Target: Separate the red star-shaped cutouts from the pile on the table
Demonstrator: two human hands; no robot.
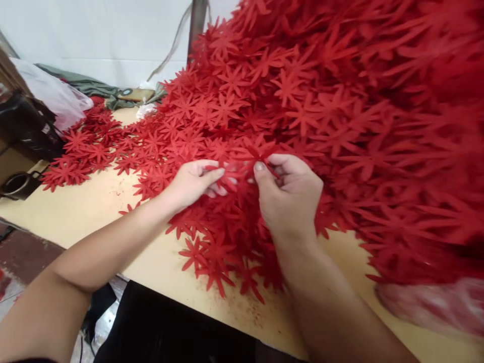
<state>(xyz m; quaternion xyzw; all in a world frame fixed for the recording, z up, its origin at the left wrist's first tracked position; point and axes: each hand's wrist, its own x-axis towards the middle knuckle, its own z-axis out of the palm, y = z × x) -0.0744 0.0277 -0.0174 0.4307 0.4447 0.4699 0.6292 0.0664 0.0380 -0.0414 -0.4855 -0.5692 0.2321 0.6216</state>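
My left hand (pixel 200 181) pinches a red star-shaped fabric flower piece (pixel 230 177) between thumb and fingers, its petals partly blurred. Close beside it on the right, my right hand (pixel 289 189) grips another red flower piece (pixel 259 152) with the thumb pressed on its centre. Both hands are held over a big heap of red flower pieces (pixel 227 108) with long narrow petals. Whether the two held pieces are joined is not clear. Some loose flower pieces (pixel 215 259) lie in front of and beneath my hands.
The heap rises high at the right on a pale yellow tabletop (pixel 94 206). A clear plastic bag (pixel 434 302) lies at the right edge. At the left are a white plastic bag (pixel 56 93), green cloth (pixel 83 80) and a dark mug (pixel 18 185). A white wall stands behind.
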